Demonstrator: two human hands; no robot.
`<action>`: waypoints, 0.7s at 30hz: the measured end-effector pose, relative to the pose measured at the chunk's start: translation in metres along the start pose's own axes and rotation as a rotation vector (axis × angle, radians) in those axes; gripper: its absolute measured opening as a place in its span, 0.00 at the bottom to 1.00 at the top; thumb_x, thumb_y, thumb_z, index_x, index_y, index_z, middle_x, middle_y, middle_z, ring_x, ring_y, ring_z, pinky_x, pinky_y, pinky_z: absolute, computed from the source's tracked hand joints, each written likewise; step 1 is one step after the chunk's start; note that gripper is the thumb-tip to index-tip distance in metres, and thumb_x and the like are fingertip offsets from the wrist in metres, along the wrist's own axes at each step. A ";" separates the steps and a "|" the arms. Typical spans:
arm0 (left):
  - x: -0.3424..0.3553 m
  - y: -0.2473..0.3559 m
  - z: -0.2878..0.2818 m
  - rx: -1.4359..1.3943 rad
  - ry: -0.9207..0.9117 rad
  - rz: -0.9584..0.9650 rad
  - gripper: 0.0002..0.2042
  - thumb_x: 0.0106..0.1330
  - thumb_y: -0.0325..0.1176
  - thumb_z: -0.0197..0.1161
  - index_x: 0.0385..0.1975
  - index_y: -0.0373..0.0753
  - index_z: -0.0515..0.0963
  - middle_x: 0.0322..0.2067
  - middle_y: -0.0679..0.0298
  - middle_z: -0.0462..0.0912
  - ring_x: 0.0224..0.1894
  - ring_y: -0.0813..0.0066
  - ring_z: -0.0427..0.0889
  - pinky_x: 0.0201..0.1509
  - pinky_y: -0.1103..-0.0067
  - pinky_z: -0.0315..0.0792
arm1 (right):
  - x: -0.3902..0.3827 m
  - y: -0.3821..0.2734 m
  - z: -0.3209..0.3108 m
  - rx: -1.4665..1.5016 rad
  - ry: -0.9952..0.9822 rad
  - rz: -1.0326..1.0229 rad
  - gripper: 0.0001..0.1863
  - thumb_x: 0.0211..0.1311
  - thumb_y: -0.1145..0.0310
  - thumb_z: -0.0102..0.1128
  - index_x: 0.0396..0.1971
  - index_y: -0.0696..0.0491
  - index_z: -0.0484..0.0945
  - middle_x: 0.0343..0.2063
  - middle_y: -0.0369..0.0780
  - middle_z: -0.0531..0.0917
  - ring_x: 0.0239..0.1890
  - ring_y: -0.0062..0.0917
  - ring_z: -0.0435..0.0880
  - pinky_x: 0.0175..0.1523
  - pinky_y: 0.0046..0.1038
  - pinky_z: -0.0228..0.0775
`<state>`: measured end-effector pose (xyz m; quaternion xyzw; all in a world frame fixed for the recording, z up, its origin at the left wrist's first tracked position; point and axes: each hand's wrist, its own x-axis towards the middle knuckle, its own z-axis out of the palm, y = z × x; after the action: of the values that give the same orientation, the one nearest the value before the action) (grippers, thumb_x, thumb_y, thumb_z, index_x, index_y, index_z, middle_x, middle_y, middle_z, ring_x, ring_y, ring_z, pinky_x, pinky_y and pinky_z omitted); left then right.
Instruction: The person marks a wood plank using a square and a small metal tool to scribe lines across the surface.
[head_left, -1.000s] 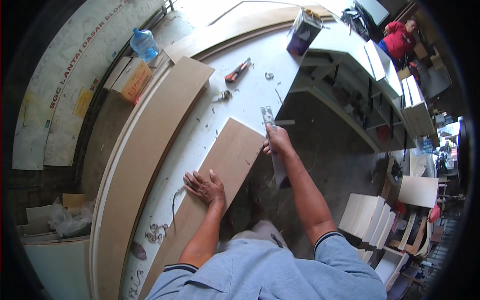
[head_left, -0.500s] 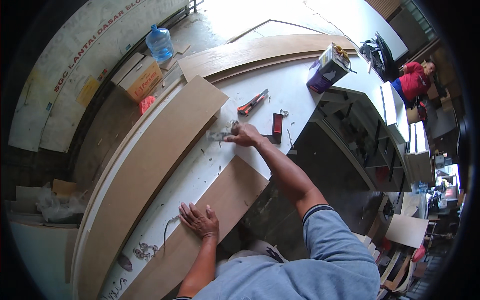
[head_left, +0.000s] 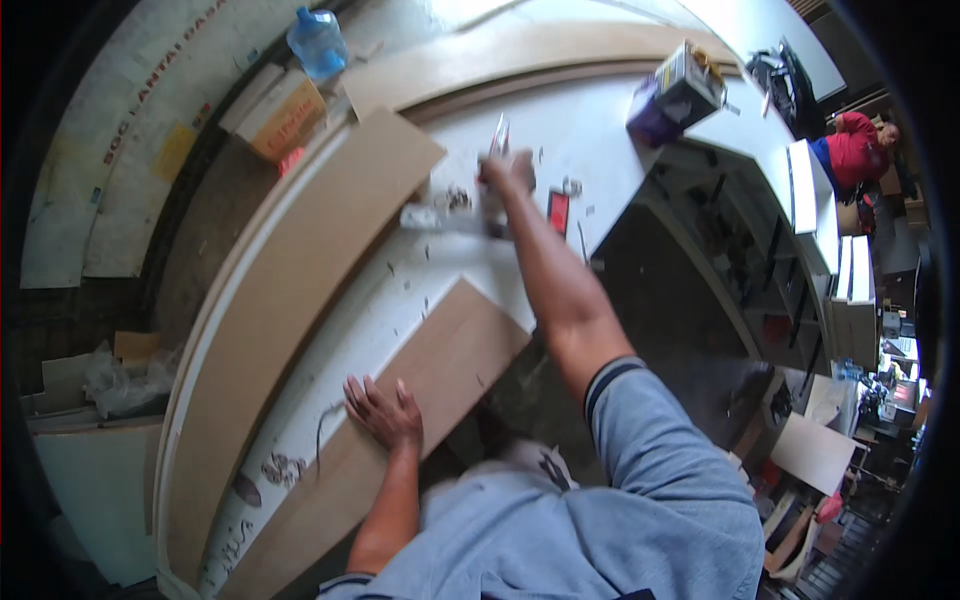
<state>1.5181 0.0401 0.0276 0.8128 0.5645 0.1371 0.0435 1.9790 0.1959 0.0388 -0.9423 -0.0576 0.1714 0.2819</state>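
The cutter (head_left: 500, 133) juts out just far of the right hand (head_left: 510, 173), which touches it; blur hides whether it grips. The left hand (head_left: 386, 412) rests spread on the near board (head_left: 455, 335).

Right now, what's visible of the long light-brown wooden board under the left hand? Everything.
The long light-brown wooden board looks plain-faced, with fairly straight sides, a squared far end and a small dark mark near its right edge. It lies flat on the white tabletop, running diagonally from lower left toward the picture's middle. The spread left hand rests on it; a thin dark strip seems to touch its left edge. Its near end is unclear.
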 end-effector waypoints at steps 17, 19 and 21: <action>-0.009 -0.008 0.014 0.058 0.043 0.021 0.30 0.72 0.50 0.56 0.66 0.33 0.67 0.72 0.47 0.61 0.78 0.52 0.54 0.79 0.55 0.46 | -0.247 0.244 -0.147 0.712 -0.538 -0.099 0.15 0.76 0.55 0.57 0.45 0.53 0.71 0.22 0.33 0.77 0.18 0.16 0.76 0.23 0.24 0.69; -0.010 -0.008 0.015 0.063 0.043 0.024 0.30 0.72 0.50 0.56 0.65 0.33 0.67 0.71 0.47 0.62 0.78 0.52 0.54 0.79 0.55 0.46 | -0.258 0.262 -0.136 0.723 -0.525 -0.116 0.14 0.76 0.55 0.57 0.44 0.52 0.71 0.20 0.32 0.77 0.17 0.16 0.76 0.22 0.24 0.67; -0.010 -0.009 0.016 0.064 0.055 0.016 0.30 0.72 0.50 0.56 0.65 0.33 0.67 0.71 0.47 0.62 0.77 0.53 0.55 0.79 0.55 0.46 | -0.264 0.274 -0.125 0.513 -0.568 -0.032 0.15 0.76 0.55 0.56 0.42 0.52 0.72 0.20 0.33 0.77 0.21 0.15 0.79 0.25 0.24 0.68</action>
<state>1.5109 0.0354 0.0081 0.8144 0.5628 0.1416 0.0009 1.7799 -0.1509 0.0629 -0.7550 -0.1031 0.4303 0.4839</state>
